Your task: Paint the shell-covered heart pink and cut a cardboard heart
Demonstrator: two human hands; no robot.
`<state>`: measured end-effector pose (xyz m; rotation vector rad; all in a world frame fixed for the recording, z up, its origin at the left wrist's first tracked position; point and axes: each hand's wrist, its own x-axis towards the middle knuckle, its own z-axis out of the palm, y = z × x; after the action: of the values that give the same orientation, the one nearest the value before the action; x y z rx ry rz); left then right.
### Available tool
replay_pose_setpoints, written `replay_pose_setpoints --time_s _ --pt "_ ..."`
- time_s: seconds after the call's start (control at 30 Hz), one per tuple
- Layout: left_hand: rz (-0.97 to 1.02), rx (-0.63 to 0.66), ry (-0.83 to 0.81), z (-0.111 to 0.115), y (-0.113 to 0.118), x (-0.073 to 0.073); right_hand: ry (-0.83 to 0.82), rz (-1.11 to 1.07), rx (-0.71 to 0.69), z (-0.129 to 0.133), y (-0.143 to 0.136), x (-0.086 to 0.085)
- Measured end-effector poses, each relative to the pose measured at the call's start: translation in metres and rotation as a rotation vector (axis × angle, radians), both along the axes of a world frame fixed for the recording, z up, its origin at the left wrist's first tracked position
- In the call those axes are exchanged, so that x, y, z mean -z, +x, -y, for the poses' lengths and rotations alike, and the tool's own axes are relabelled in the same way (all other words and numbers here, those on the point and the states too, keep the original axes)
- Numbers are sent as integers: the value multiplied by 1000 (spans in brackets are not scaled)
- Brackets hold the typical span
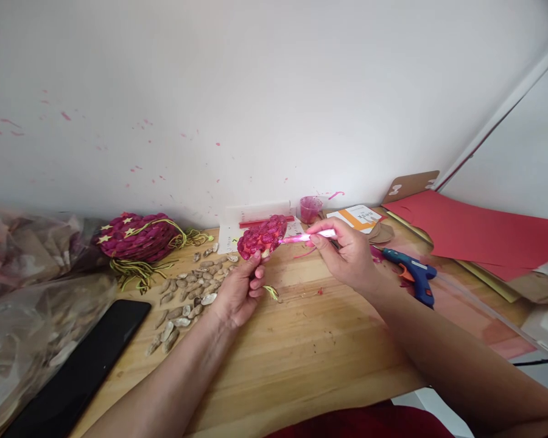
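Note:
My left hand pinches the lower edge of a magenta-painted craft piece covered in peanut shells, raised above the table. A small yellowish patch shows near the thumb, and yellow-green threads hang below the hand. My right hand is closed around a white paintbrush with a pink-stained front end. Its tip meets or nearly meets the piece's right edge; I cannot tell which. Behind the hands stands a clear cup with pink paint.
Peanut shells lie scattered left of my left hand. Further left are a stack of finished magenta pieces, a black phone and plastic bags. At right are a blue glue gun and red paper sheets. A white wall rises behind.

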<state>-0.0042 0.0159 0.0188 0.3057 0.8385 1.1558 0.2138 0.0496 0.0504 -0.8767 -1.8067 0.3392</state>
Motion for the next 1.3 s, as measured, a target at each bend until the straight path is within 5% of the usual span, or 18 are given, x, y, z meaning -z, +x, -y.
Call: replay_pose_setpoints --time_s 1.1,1.3 --pt "-103 -34 58 0 1 6 17 58 105 -2 1 2" --pt "-125 -66 111 -2 1 11 25 16 298 -42 24 -25"
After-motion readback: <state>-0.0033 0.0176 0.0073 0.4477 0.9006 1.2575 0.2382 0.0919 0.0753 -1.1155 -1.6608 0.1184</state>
